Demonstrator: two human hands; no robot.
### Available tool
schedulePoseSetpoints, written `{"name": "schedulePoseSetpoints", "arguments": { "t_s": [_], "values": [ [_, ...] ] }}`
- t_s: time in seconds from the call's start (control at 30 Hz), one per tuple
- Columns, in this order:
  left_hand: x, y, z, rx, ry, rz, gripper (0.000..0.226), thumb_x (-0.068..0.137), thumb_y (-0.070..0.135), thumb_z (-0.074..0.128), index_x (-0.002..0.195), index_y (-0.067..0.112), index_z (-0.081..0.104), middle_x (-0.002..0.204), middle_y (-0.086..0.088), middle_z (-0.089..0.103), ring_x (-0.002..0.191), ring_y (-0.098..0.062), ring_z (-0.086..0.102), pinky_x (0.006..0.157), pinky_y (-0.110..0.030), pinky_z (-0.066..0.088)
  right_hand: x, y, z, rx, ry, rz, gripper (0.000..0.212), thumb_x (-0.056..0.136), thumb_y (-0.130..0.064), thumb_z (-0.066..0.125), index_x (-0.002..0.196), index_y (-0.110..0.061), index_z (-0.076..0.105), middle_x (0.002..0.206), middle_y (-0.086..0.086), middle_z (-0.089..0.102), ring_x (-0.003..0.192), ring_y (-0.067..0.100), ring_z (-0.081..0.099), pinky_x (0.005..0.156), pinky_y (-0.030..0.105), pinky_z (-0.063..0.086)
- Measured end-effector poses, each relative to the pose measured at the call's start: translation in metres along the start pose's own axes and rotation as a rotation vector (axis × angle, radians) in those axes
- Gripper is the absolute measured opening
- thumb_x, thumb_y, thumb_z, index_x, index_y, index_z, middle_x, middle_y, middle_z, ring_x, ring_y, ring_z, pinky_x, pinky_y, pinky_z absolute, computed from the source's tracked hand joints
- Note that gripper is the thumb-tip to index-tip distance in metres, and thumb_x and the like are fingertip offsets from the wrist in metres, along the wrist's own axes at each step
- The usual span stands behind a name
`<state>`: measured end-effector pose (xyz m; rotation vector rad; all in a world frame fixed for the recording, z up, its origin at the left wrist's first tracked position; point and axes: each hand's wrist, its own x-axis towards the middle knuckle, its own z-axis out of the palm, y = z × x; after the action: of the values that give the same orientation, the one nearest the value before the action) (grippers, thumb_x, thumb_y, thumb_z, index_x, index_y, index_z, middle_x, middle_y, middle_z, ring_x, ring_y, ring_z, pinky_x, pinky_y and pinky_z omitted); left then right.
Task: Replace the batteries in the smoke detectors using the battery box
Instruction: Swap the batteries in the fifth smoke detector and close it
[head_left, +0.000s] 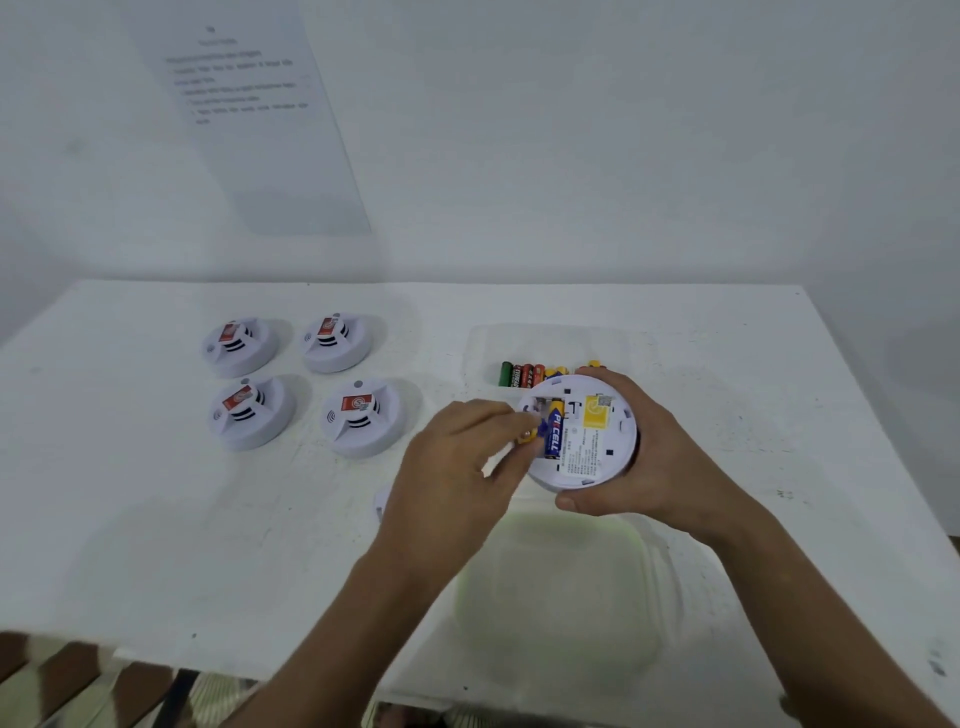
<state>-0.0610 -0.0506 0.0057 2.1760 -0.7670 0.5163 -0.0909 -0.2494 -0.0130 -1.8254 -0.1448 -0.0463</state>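
Two hands work near the tabletop's (519, 306) right edge. Right hand (649, 457) grips an upturned smoke detector (587, 441); left hand (457, 462) pinches a battery (527, 435) at its open compartment

What you can't see well

The paper (249, 104) on the wall has writing too blurry to read. The left hand (457, 462) covers most of a small battery (527, 435), so only its yellow end shows. It also hides most of a white thing (381, 503) on the worktop (130, 519); what that is can't be told. The held detector (579, 434) blocks part of the row of batteries (522, 374) in the clear box (561, 338). Its label text is too tiny to read. Both arms are cut off by the bottom edge. The clear tub (561, 587) near the front looks soft and blurry.
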Motion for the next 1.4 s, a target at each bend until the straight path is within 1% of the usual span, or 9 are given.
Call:
{"name": "schedulePoseSetpoints", "arguments": {
  "t_s": [0.1,0.23,0.33,0.47,0.8,0.93,1.03,1.23,1.4],
  "values": [
    [-0.009,-0.006,0.003,-0.061,0.007,0.019,0.018,0.078,0.023,0.076,0.091,0.012,0.078,0.090,0.000,0.074,0.080,-0.008,0.066,0.073,-0.023,0.053,-0.001,-0.001,0.001,0.015,0.014,-0.009,0.089,0.049,-0.008,0.090,0.125,-0.033,0.050,0.116,-0.021,0.064,0.110,0.001,0.062,0.086,0.013,0.051],
    [-0.009,-0.005,-0.007,-0.250,-0.083,-0.193,0.016,0.078,0.024,0.078,0.093,0.021,0.078,0.099,0.010,0.067,0.087,-0.001,0.062,0.070,-0.015,0.050,-0.002,-0.005,0.005,0.024,-0.019,-0.017,0.090,0.050,-0.006,0.090,0.129,-0.027,0.050,0.116,-0.017,0.064,0.113,0.006,0.062,0.086,0.017,0.052],
    [-0.002,-0.005,-0.022,-0.342,-0.233,-0.465,0.047,0.070,0.032,0.083,0.113,0.038,0.064,0.110,0.015,0.062,0.092,-0.001,0.064,0.073,-0.019,0.055,-0.002,-0.007,0.006,0.017,-0.062,-0.020,0.094,0.053,-0.002,0.092,0.134,-0.020,0.048,0.119,-0.012,0.063,0.116,0.012,0.060,0.090,0.023,0.053],
    [0.006,-0.007,-0.037,-0.533,-0.412,-0.695,0.089,0.061,0.035,0.086,0.139,0.036,0.043,0.110,0.002,0.071,0.089,-0.008,0.071,0.080,-0.029,0.058,-0.003,-0.009,0.012,0.041,-0.105,-0.013,0.097,0.052,-0.003,0.091,0.137,-0.020,0.047,0.126,-0.008,0.063,0.120,0.014,0.059,0.094,0.026,0.053],
    [-0.009,-0.022,-0.047,-0.644,-0.302,-0.772,0.070,0.074,0.013,0.082,0.133,0.029,0.048,0.087,-0.003,0.074,0.081,-0.015,0.070,0.065,-0.024,0.055,0.005,-0.016,0.036,0.021,-0.176,-0.035,0.097,0.051,-0.006,0.091,0.135,-0.023,0.047,0.124,-0.012,0.063,0.116,0.009,0.060,0.087,0.019,0.053],
    [-0.015,-0.036,-0.048,-0.538,-0.317,-0.787,0.060,0.080,0.034,0.076,0.133,0.028,0.049,0.093,0.006,0.073,0.081,-0.009,0.070,0.063,-0.021,0.055,0.007,-0.012,0.040,0.000,-0.185,-0.030,0.098,0.051,-0.008,0.092,0.137,-0.023,0.047,0.124,-0.011,0.063,0.118,0.011,0.060,0.089,0.021,0.054],
    [-0.030,-0.062,-0.049,-0.179,-0.267,-0.727,0.055,0.077,0.050,0.072,0.127,0.031,0.056,0.101,0.015,0.067,0.082,-0.002,0.066,0.067,-0.015,0.051,0.007,-0.010,0.035,-0.012,-0.171,-0.017,0.097,0.051,-0.009,0.092,0.135,-0.026,0.048,0.125,-0.013,0.062,0.119,0.008,0.059,0.090,0.020,0.053],
    [-0.063,-0.105,-0.032,0.260,-0.545,-0.614,0.057,0.064,0.063,0.072,0.110,0.032,0.056,0.105,0.005,0.051,0.103,-0.018,0.050,0.077,-0.026,0.041,0.004,-0.005,0.027,-0.010,-0.170,0.014,0.097,0.053,0.002,0.093,0.135,-0.027,0.049,0.122,-0.017,0.064,0.116,0.004,0.059,0.086,0.016,0.052],
    [-0.063,-0.115,-0.034,0.272,-0.587,-0.604,0.058,0.066,0.065,0.071,0.111,0.031,0.060,0.101,0.002,0.046,0.099,-0.016,0.043,0.080,-0.027,0.038,0.006,-0.007,0.032,-0.015,-0.186,0.021,0.097,0.050,-0.010,0.092,0.136,-0.026,0.049,0.124,-0.013,0.064,0.118,0.007,0.060,0.088,0.021,0.055]
  ]
}}
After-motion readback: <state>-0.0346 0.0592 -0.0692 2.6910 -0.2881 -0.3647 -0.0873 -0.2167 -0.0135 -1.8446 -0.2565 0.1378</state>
